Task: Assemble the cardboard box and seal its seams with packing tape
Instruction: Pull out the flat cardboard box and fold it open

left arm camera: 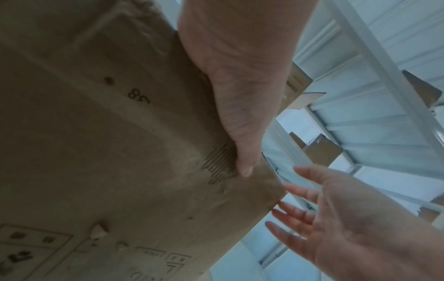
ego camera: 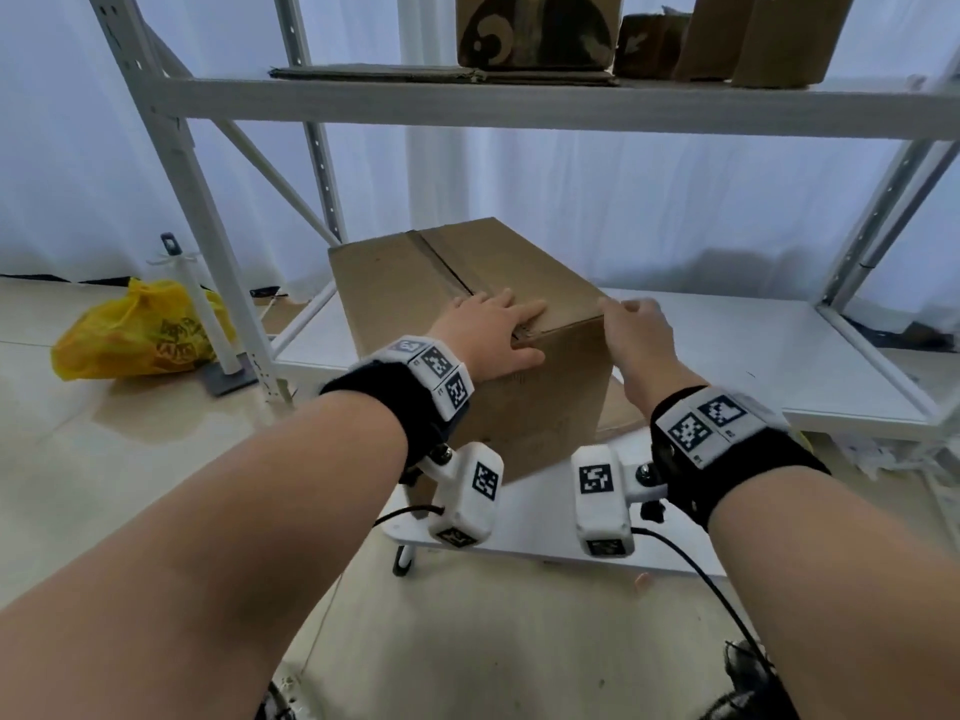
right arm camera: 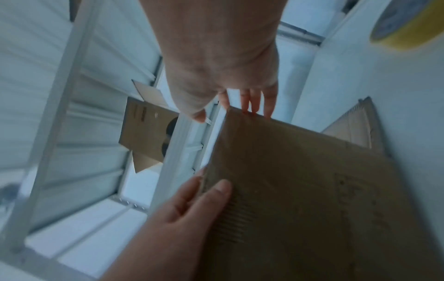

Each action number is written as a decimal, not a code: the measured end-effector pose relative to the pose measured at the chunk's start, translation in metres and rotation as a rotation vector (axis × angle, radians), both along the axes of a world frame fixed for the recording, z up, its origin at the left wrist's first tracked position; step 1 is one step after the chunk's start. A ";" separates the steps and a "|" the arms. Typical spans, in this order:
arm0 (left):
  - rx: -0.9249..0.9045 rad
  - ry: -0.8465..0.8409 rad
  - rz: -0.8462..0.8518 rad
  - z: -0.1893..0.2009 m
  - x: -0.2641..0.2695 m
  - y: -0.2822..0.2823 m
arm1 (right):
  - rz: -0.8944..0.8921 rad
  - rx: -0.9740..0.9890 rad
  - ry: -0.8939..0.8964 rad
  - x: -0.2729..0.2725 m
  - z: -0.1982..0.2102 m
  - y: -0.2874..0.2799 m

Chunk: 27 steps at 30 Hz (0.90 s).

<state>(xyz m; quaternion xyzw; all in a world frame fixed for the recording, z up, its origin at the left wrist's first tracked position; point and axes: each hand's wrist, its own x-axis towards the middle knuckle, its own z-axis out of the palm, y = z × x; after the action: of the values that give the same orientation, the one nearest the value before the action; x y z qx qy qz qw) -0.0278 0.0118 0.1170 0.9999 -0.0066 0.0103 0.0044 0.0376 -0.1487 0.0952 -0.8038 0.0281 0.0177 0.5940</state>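
A brown cardboard box stands on the low white shelf board, its top flaps folded down and meeting at a centre seam. My left hand lies flat on the top near the front edge, with the thumb pressed on the front face. My right hand is at the box's front right top corner, fingers straight and touching the top edge, holding nothing. A yellow roll of packing tape lies on the shelf to the right, seen only in the right wrist view.
Grey shelf uprights frame the bay. The upper shelf holds flat cardboard and several boxes. A yellow plastic bag lies on the floor at left. Another flat piece of cardboard lies beside the box.
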 end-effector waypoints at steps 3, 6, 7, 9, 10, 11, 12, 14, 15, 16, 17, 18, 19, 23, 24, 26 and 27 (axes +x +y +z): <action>0.019 -0.006 0.000 -0.001 0.001 0.004 | 0.055 0.033 -0.069 0.007 0.004 0.002; 0.017 -0.014 0.005 -0.003 -0.005 0.007 | 0.127 0.017 -0.074 0.006 -0.002 0.000; 0.013 -0.016 0.009 -0.004 -0.008 0.008 | 0.163 0.022 -0.065 0.007 -0.004 -0.002; 0.008 -0.015 0.001 -0.004 -0.015 0.009 | 0.239 0.055 -0.018 0.003 -0.002 -0.002; 0.009 -0.012 -0.012 -0.003 -0.019 0.009 | 0.248 0.064 -0.002 0.000 -0.001 -0.001; 0.013 -0.006 -0.033 -0.002 -0.023 0.009 | 0.234 0.071 0.001 -0.001 0.001 0.000; 0.018 0.006 -0.059 -0.002 -0.027 0.010 | 0.197 0.065 0.001 -0.003 0.003 0.000; 0.030 0.041 -0.116 -0.001 -0.036 0.015 | 0.131 -0.007 -0.032 -0.005 0.001 -0.002; 0.035 0.059 -0.143 -0.001 -0.038 0.018 | 0.128 -0.079 -0.049 -0.006 0.000 -0.005; 0.039 0.076 -0.163 0.000 -0.040 0.022 | 0.144 -0.147 -0.057 -0.009 -0.001 -0.006; 0.040 0.087 -0.174 0.001 -0.043 0.026 | 0.166 -0.191 -0.066 -0.011 -0.001 -0.006; 0.039 0.091 -0.180 0.001 -0.043 0.029 | 0.194 -0.236 -0.078 -0.015 0.001 -0.004; 0.043 0.088 -0.184 0.001 -0.043 0.030 | 0.222 -0.299 -0.118 -0.016 0.001 -0.002; 0.083 0.048 -0.144 -0.004 -0.035 0.015 | 0.267 -0.540 -0.217 -0.026 0.002 0.016; 0.081 0.035 -0.123 -0.005 -0.032 0.012 | 0.259 -0.560 -0.198 -0.027 0.001 0.018; 0.062 -0.005 -0.070 -0.006 -0.029 0.011 | 0.247 -0.572 -0.194 -0.024 0.000 0.018; 0.057 -0.026 -0.024 -0.007 -0.029 0.013 | 0.244 -0.580 -0.206 -0.021 0.000 0.017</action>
<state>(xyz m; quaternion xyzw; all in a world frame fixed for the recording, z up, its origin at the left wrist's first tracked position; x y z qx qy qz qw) -0.0571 0.0252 0.1099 0.9993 -0.0191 0.0232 -0.0239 0.0167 -0.1313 0.0953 -0.9344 -0.1247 -0.0017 0.3338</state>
